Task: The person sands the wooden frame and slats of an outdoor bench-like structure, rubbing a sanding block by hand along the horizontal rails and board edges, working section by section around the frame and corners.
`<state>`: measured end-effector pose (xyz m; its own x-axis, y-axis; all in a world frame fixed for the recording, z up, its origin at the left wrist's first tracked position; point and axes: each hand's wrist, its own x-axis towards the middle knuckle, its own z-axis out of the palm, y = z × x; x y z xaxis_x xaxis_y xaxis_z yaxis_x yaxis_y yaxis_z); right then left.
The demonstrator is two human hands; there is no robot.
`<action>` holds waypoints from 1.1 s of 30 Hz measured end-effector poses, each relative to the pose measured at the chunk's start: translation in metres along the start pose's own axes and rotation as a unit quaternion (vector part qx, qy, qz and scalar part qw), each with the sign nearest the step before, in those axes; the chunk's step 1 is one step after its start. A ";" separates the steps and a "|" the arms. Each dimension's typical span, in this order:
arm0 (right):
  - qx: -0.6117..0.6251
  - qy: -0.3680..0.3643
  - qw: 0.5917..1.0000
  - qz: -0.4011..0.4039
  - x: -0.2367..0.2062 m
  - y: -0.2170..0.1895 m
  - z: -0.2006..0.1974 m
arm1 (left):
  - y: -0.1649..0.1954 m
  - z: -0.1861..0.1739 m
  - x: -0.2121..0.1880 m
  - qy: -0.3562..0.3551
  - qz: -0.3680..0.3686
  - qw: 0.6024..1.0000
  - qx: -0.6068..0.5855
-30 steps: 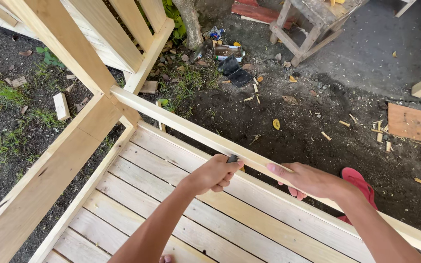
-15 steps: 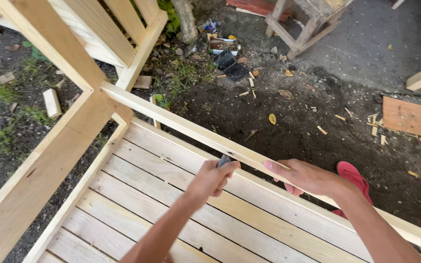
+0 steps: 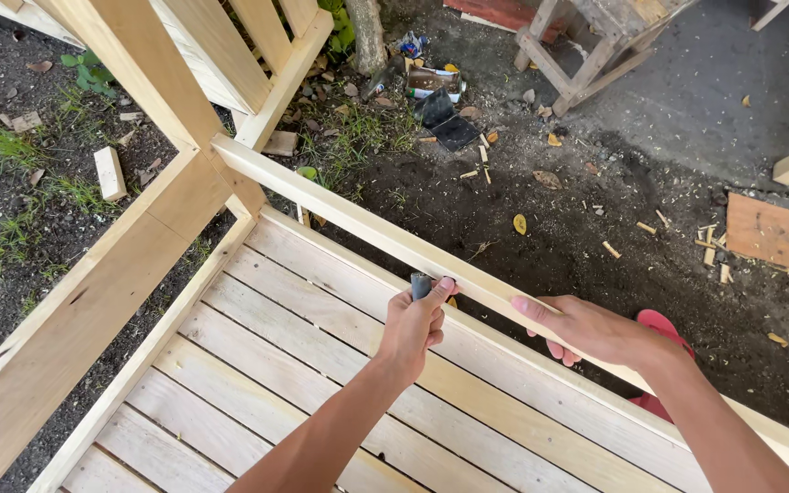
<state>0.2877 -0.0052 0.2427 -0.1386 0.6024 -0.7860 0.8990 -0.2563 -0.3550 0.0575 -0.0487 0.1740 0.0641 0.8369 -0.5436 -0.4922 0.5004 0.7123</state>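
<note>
Gripping: your left hand [image 3: 413, 329] is closed around a small dark tool [image 3: 421, 285], its tip against the rail [image 3: 358, 224].
Right hand [image 3: 591, 330]: you have it laid over the rail, fingers curled around the far edge, just beside the tool.
Rail: a pale strip running diagonally above the slats [image 3: 257, 365], meeting the post [image 3: 148, 73] at upper left.
Ground: dark soil [image 3: 577, 210] beyond, with wood scraps; a red sandal [image 3: 664, 327] lies under your right wrist.
</note>
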 end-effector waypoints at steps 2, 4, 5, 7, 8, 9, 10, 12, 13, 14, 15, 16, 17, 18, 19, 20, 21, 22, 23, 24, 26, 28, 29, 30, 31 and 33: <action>-0.005 -0.001 1.000 -0.016 0.001 0.001 0.000 | 0.005 0.001 -0.003 0.046 0.007 0.995 0.093; -0.001 -0.008 1.000 -0.027 0.002 0.003 0.000 | 0.007 0.003 -0.007 0.054 0.136 0.956 0.253; 0.006 -0.011 0.999 -0.034 0.003 0.004 0.000 | 0.007 0.004 -0.009 0.058 0.199 0.921 0.329; 0.009 -0.009 0.999 -0.040 0.006 0.006 -0.001 | 0.004 0.006 -0.015 0.049 0.161 0.910 0.380; 0.007 -0.006 0.999 -0.036 0.007 0.006 -0.001 | 0.001 0.007 -0.017 0.042 0.140 0.902 0.405; 0.006 -0.005 1.000 -0.031 0.007 0.007 0.000 | -0.003 0.008 -0.020 0.036 0.221 0.881 0.418; 0.007 -0.003 1.000 -0.031 0.007 0.008 0.000 | -0.006 0.009 -0.021 0.028 0.299 0.853 0.427; 0.007 -0.001 1.000 -0.029 0.007 0.009 0.001 | -0.013 0.007 -0.021 0.013 0.339 0.821 0.460; -0.001 0.001 1.000 -0.020 0.006 0.008 0.001 | -0.016 0.006 -0.018 0.007 0.304 0.819 0.486; -0.009 0.005 1.000 -0.012 0.005 0.008 0.001 | -0.018 0.004 -0.015 0.001 0.271 0.815 0.513; -0.016 0.007 1.000 -0.004 0.004 0.006 0.001 | -0.020 0.002 -0.011 0.012 0.301 0.783 0.544; -0.015 0.003 1.000 -0.008 0.004 0.005 0.001 | -0.021 -0.001 -0.007 0.023 0.329 0.749 0.575; -0.013 0.001 1.000 -0.012 0.003 0.003 0.001 | -0.021 -0.004 -0.002 0.034 0.357 0.712 0.604; -0.012 0.001 1.000 -0.015 0.003 0.001 0.001 | -0.021 -0.007 0.002 0.038 0.362 0.710 0.603; -0.013 0.004 1.000 -0.012 0.002 0.000 0.001 | -0.021 -0.010 0.006 0.042 0.365 0.710 0.601; -0.012 0.005 1.000 -0.009 0.002 0.000 0.001 | -0.020 -0.012 0.009 0.044 0.367 0.709 0.600; -0.011 0.006 1.000 -0.004 0.002 0.000 0.001 | -0.019 -0.014 0.012 0.011 0.353 0.745 0.566; -0.009 0.003 1.000 -0.009 0.002 0.001 0.002 | -0.018 -0.016 0.014 -0.019 0.335 0.778 0.530; -0.005 0.002 1.000 -0.018 0.003 0.001 0.002 | -0.017 -0.017 0.015 -0.048 0.318 0.807 0.495; -0.002 0.004 1.000 -0.027 0.005 0.002 0.002 | -0.017 -0.018 0.016 -0.076 0.218 0.888 0.398; 0.006 0.009 1.000 -0.019 0.008 0.005 0.001 | -0.018 -0.016 0.017 -0.127 0.001 0.976 0.175; 0.007 0.006 1.000 -0.024 0.012 0.008 0.002 | -0.023 -0.012 0.017 -0.126 -0.061 0.990 0.011; 0.006 0.010 0.999 -0.031 0.013 0.009 0.001 | -0.026 -0.009 0.017 -0.129 -0.090 0.985 -0.072; 0.004 0.013 0.999 -0.035 0.013 0.011 0.001 | -0.029 -0.006 0.017 -0.128 -0.074 0.987 -0.055; 0.004 0.011 0.999 -0.032 0.013 0.013 0.001 | -0.032 -0.004 0.017 -0.124 -0.061 0.990 -0.040; 0.005 0.005 1.000 -0.031 0.012 0.012 0.002 | -0.036 -0.002 0.017 -0.109 -0.032 0.993 -0.007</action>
<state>0.2963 -0.0020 0.2279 -0.1892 0.6250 -0.7573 0.8850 -0.2257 -0.4073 0.0751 -0.0527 0.1382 0.2821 0.8325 -0.4768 -0.4932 0.5521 0.6723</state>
